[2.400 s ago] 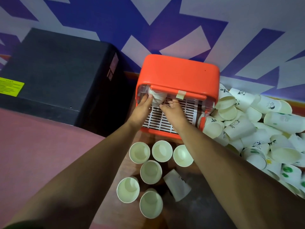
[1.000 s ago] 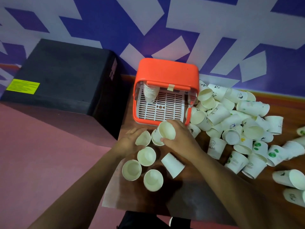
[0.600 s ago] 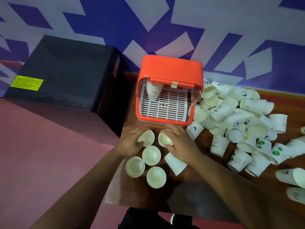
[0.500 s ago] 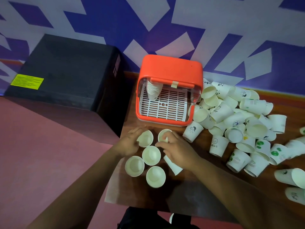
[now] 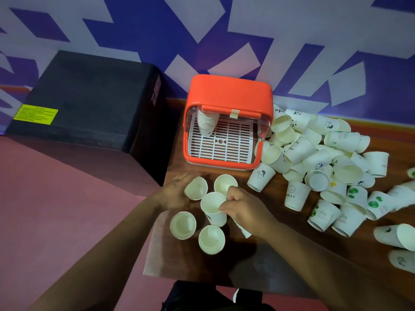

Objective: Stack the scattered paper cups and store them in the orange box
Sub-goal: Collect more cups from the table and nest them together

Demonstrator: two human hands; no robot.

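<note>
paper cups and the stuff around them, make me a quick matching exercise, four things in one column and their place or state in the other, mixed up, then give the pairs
Things
1. stack of cups
2. cup printed HELLO
3. black box
4. cup in the right hand

Places or states
A. left of the orange box
B. standing mouth down on the table
C. inside the orange box, in its left part, on the white grid
D. lifted and tilted, pinched at the rim by the right hand

Pairs: 1-C, 2-B, 3-A, 4-D
</note>
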